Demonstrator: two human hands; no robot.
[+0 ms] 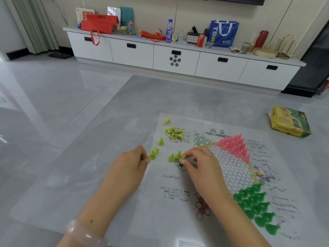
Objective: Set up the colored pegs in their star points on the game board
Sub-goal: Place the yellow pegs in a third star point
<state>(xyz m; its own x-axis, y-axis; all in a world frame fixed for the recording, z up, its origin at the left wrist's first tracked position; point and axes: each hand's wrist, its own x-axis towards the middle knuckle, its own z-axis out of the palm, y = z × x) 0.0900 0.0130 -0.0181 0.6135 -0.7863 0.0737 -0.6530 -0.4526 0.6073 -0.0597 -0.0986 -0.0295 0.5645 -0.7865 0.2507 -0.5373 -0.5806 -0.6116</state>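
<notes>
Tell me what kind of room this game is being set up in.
Most likely a home living room: a long white drawer cabinet runs along the wall under a dark screen edge, cluttered with a drinks bottle and shopping bag.

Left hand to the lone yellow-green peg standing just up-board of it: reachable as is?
Probably yes. The left hand already pinches a yellow-green peg, but the standing peg sits close beyond it with bare board sheet between; nothing blocks.

We're in a home living room: glossy grey floor tiles [53, 97], a long white TV cabinet [174, 56] along the far wall, cluttered with a red bag [98, 24], water bottle [169, 31], soda can [200, 41], blue tote [223, 32], curtain [33, 24] far left
</notes>
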